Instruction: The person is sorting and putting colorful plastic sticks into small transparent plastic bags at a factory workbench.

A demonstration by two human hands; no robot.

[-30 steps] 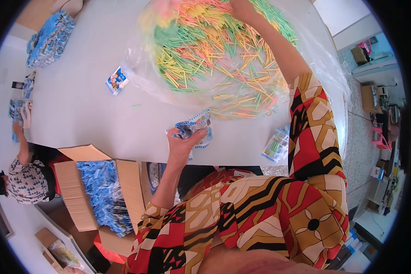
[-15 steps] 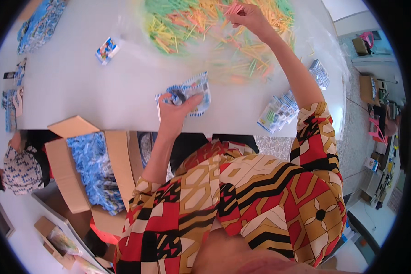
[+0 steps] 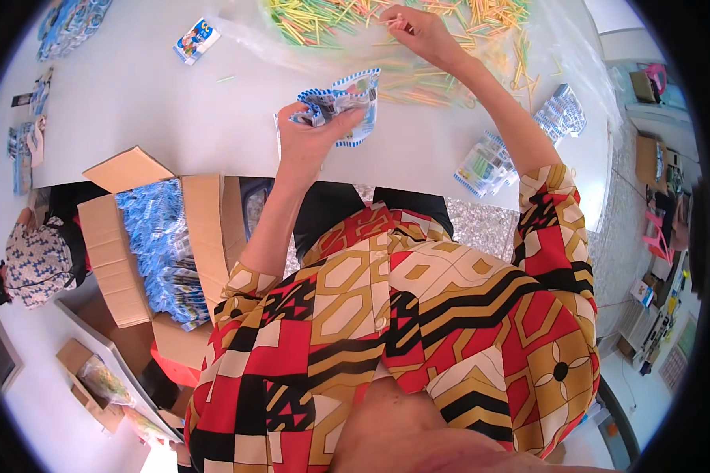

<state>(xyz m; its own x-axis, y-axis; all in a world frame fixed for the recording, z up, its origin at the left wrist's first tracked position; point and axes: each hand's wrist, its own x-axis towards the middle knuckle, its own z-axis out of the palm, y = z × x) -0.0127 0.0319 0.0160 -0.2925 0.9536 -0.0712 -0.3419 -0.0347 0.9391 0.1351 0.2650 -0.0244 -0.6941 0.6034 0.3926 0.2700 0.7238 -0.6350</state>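
My left hand (image 3: 308, 146) is closed around a blue-and-white plastic packet (image 3: 363, 98), its thumb across the front. Striped edges show on the packet, and its upper rim gapes somewhat. Farther right, my right hand (image 3: 427, 39) is pinched over the near part of a large heap of thin coloured sticks (image 3: 323, 20). Pinkish stick ends (image 3: 396, 22) show at its fingertips; how many it holds is hard to tell. The sticks are green, yellow, orange and pink, lying on clear plastic sheeting (image 3: 252, 49).
Flat packets (image 3: 485, 164) lie by my right forearm. A small printed packet (image 3: 196, 41) is on the white table (image 3: 158, 118). An open carton (image 3: 117, 268) full of blue packets stands at my left. Another person (image 3: 39, 264) sits at the far left.
The whole view has shifted, so the table sits higher in it. My right hand stays over the heap, with less pink showing in its fingers. My left hand still grips the packet.
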